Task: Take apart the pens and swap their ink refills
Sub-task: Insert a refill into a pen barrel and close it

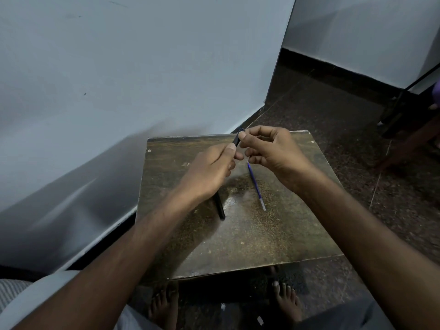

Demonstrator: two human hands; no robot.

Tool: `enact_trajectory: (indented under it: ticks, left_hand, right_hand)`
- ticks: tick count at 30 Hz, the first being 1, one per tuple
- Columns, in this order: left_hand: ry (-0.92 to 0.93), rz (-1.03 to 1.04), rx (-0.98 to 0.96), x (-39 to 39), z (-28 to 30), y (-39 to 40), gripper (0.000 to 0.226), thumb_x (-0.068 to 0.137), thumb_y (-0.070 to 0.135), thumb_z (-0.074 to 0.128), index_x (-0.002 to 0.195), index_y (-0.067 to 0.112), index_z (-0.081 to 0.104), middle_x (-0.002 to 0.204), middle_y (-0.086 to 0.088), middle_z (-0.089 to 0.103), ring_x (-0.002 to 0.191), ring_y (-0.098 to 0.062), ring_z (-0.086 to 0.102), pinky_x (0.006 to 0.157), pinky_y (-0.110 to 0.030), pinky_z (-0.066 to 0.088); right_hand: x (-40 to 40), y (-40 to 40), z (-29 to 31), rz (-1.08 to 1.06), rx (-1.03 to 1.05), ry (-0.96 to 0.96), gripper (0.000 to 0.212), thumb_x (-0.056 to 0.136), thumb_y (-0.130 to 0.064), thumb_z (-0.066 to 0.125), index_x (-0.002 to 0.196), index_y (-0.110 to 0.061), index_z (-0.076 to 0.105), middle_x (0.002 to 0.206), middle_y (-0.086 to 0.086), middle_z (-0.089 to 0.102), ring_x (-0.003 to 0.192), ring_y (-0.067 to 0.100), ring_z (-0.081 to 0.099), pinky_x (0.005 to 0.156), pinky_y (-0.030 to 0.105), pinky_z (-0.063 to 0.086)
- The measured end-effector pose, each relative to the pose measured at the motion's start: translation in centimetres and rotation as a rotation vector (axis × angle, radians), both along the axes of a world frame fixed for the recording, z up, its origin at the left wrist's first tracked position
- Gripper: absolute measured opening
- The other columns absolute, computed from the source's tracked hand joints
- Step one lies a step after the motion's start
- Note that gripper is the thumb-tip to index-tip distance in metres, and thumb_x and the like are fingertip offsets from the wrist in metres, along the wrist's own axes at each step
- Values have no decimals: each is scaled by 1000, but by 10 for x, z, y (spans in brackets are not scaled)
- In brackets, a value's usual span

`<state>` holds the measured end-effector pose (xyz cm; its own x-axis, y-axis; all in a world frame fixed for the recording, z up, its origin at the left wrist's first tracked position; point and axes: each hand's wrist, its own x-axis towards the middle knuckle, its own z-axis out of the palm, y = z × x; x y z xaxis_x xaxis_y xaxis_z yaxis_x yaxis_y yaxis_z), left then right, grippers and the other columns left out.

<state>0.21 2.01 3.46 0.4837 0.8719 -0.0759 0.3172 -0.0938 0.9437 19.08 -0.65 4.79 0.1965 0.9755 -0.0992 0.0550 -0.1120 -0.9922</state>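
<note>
- Nearest the camera, two bare feet (285, 301) rest on a dark speckled floor (333, 120), seen just past the near edge of a small, worn brown table (250, 234).
- Two bare forearms reach forward over the table from the bottom of the view.
- On the tabletop, a black pen barrel (219, 207) lies partly hidden under the left wrist, its near end pointing toward the camera.
- To its right, well apart from it, a blue ink refill (256, 185) lies flat, pointing away at a slight angle, its far end beneath the right hand.
- Above the middle of the table, the left hand (209, 167) has its fingers curled, thumb and forefinger pinching the lower end of a short black pen piece (237, 139).
- The right hand (271, 148) pinches the upper end of the same piece between thumb and forefinger; its other fingers curl loosely.
- Beyond the table stands a pale blue-white wall (142, 67) with a dark skirting.
</note>
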Motion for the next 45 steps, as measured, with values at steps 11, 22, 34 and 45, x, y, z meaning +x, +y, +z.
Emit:
enact_trajectory:
  ticks: [11,22,34,45]
  left_hand:
    - [50,41,185,8,12,-5,41,116,44,39,92,26,66,54,10,37,46,-9,35,60,-34,37]
    - [-60,272,3,-6,7,7,43,113,30,39,85,24,72,55,17,49,45,1,39,54,-31,30]
    - [-164,291,-44,-10,-4,19,30,112,28,55,102,28,83,80,11,66,73,-5,61,77,-31,58]
    - [-448,190,-237,-5,15,5,17,110,16,62,121,10,74,110,-2,86,95,-21,82,87,-45,67]
  right_hand:
    - [-6,-3,6,28,86,159,20,104,-14,70,110,5,71,82,15,66,75,18,61,73,25,53]
    - [0,0,9,-194,145,-272,12,102,-27,75,97,-16,76,82,-1,80,62,-1,65,60,16,54]
    - [-32,9,-18,83,-111,-934,22,87,-38,91,79,-19,83,58,-11,71,52,-7,66,53,5,42]
    - [-24,-15,6,272,-94,-233,28,114,-23,55,119,-9,78,107,6,86,96,15,81,86,39,63]
